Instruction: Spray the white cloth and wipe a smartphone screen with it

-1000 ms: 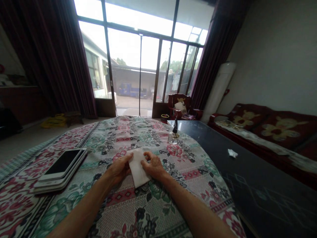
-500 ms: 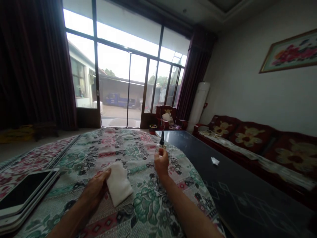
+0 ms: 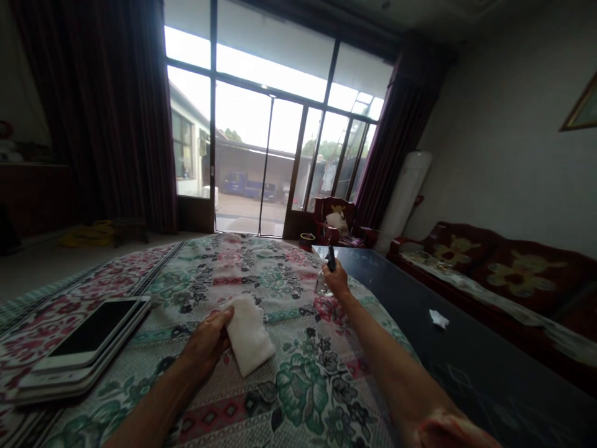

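A folded white cloth point(image 3: 249, 336) lies on the floral bedspread point(image 3: 289, 386) in front of me. My left hand point(image 3: 205, 342) is closed on the cloth's left edge, thumb on top. My right hand point(image 3: 336, 281) is stretched far forward and wrapped round a small clear bottle point(image 3: 323, 281) with a dark spray top point(image 3: 331, 258), which stands at the spread's far right edge.
A white phone point(image 3: 93, 333) lies on a stack of flat devices at the left. A dark glass table point(image 3: 466, 354) with a crumpled white scrap point(image 3: 438, 319) is at the right, a red sofa point(image 3: 508, 274) behind it. Glass doors and dark curtains fill the far wall.
My right hand left the cloth and reached forward to the small bottle, closing round it. My left hand stayed on the cloth. The view swung up and sideways.
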